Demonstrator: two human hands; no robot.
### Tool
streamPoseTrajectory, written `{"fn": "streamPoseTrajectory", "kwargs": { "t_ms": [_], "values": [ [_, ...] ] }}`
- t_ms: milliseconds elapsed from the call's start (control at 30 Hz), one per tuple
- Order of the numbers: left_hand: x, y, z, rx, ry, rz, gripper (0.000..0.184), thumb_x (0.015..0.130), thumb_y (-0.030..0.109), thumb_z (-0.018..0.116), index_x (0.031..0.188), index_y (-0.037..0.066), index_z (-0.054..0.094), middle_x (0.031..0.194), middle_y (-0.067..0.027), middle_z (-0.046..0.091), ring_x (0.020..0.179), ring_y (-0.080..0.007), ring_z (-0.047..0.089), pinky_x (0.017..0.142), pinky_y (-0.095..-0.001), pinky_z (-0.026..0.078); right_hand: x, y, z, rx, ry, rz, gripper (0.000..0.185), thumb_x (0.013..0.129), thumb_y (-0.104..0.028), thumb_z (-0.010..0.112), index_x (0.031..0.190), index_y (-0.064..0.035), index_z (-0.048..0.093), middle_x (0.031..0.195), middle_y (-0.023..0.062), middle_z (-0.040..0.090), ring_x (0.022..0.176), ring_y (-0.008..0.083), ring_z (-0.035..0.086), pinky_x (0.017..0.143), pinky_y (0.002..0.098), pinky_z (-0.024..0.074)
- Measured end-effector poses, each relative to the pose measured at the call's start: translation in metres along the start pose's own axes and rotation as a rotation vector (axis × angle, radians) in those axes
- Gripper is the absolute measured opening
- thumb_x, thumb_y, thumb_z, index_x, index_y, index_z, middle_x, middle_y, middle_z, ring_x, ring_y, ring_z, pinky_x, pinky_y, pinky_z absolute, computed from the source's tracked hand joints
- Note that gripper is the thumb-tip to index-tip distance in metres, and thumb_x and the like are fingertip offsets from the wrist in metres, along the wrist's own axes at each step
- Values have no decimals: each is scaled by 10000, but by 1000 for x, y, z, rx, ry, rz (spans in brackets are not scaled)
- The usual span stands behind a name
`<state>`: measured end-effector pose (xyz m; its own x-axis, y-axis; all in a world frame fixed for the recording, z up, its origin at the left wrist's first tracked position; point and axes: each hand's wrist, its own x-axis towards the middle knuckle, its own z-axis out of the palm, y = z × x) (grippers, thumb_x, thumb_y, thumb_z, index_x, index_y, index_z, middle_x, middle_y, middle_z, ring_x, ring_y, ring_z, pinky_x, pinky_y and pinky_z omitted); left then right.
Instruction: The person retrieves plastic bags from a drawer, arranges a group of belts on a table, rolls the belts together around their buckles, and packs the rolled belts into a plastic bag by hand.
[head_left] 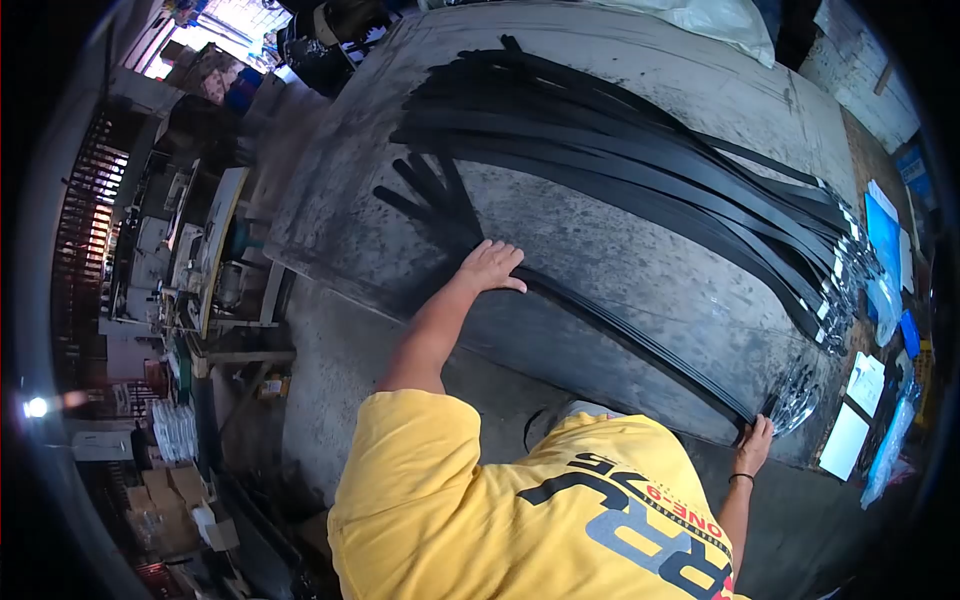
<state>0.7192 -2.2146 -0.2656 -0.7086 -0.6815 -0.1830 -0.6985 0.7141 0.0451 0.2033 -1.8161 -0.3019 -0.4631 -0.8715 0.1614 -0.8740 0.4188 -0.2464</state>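
A narrow bundle of black strips [640,340] runs along the near side of the grey table [640,230]. My left hand [492,267] lies flat on its left part, fingers stretched out and thumb apart. Beyond that hand the strip ends [425,190] fan out. At the bundle's right end, my right hand [757,440] is closed round the strips, its fingertips partly hidden. Clear plastic [795,402] lies beside my right hand. A large pile of black strips [600,150] stretches across the table's far side, with white tags and clear plastic at its right end.
Papers [852,415] and blue plastic packaging [888,450] lie at the table's right edge. A white sheet [710,22] covers part of the back. To the left stand a bench [225,245], shelving and cardboard boxes [165,505]. Concrete floor shows between bench and table.
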Motion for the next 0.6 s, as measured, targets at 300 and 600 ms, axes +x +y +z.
{"fn": "streamPoseTrajectory", "kwargs": {
  "t_ms": [300,600],
  "values": [
    [1,-34,-45,-102,-431,-49,659,649,619,639,968,51,535,961,-169,624,960,-363,586,788,-450,444,-1,0,2,7,-67,46,337,804,39,551,1132,-29,509,1133,163,517,1042,352,511,876,397,425],
    [-24,-90,-65,-68,-573,-249,749,524,666,706,853,-3,634,884,-213,636,885,-380,599,750,-459,468,7,-23,-27,-76,-134,156,328,772,-67,633,1089,-82,549,1108,128,551,1013,341,537,855,406,449]
  ]
}}
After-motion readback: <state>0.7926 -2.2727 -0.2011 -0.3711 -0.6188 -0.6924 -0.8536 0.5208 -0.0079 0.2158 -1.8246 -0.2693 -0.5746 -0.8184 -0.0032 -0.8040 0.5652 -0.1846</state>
